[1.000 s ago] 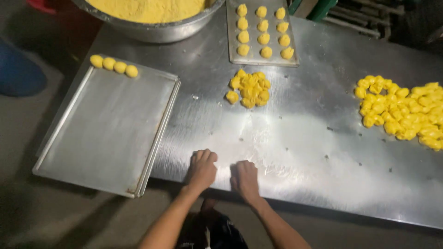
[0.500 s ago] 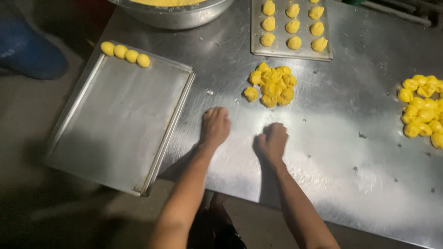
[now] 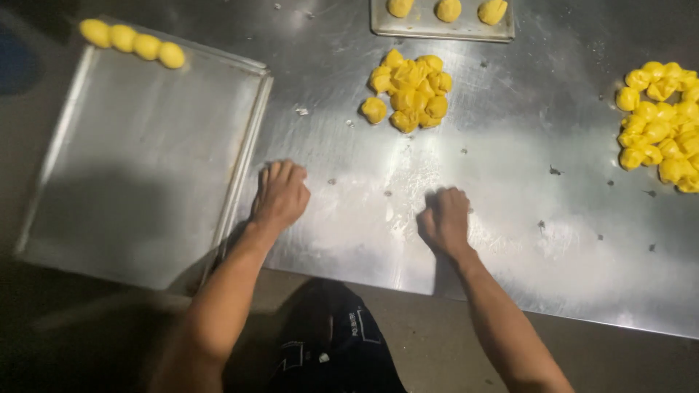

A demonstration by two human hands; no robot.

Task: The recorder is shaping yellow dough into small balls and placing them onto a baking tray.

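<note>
Left hand point(image 3: 280, 193) lying palm-down on steel desk point(image 3: 510, 189) beside tray point(image 3: 145, 160); right hand point(image 3: 445, 218) resting curled, both gripping nothing; dough pile point(image 3: 408, 91) sitting beyond.

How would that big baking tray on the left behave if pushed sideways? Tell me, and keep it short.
The baking tray looks like thin rigid metal, so it would probably slide as one stiff piece on the steel table. Its near corner seems to overhang the table edge, so it might tip. The four dough balls at its far rim could roll. The left hand rests beside it.

Far tray point(image 3: 441, 29) and right dough heap point(image 3: 662, 124) cropped; palms perhaps hiding dough
</note>
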